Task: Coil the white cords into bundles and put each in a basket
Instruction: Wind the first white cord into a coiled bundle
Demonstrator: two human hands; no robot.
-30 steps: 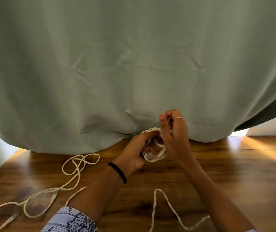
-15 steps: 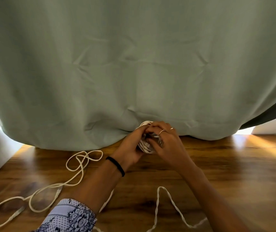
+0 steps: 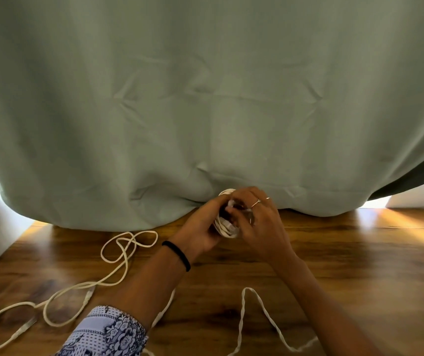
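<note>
White cord makes up the small bundle (image 3: 227, 222) held up just above the wooden surface (image 3: 347, 265), close against the hem of the pale green curtain (image 3: 205, 98). The left hand (image 3: 200, 229) has its fingers curled round the coil from the left; the right hand (image 3: 255, 222), with two rings on its fingers, closes over it from the right, fingertips tucked into the loops. Whether the right hand is pinching a loose end or only pressing the loops together cannot be told, since the fingers hide the middle of the coil.

A tail of twisted cord (image 3: 257, 317) lies in a peak on the surface near the person and runs off the lower edge; it seems to belong to the bundle, though the join is hidden under the arms. A second cord (image 3: 118, 253) lies in open loops to the left, with what look like connectors along it, untouched. No basket shows in view.

The main risk, as I judge it, is the coil springing open: this cord looks stiff enough to push back, and any easing of either grip before the end is secured would let the loops slacken. The trailing tail could snag under a forearm or the patterned sleeve (image 3: 108, 332) and drag loops out as it is drawn in. It could also catch the loose cord at left and tangle the two together
</note>
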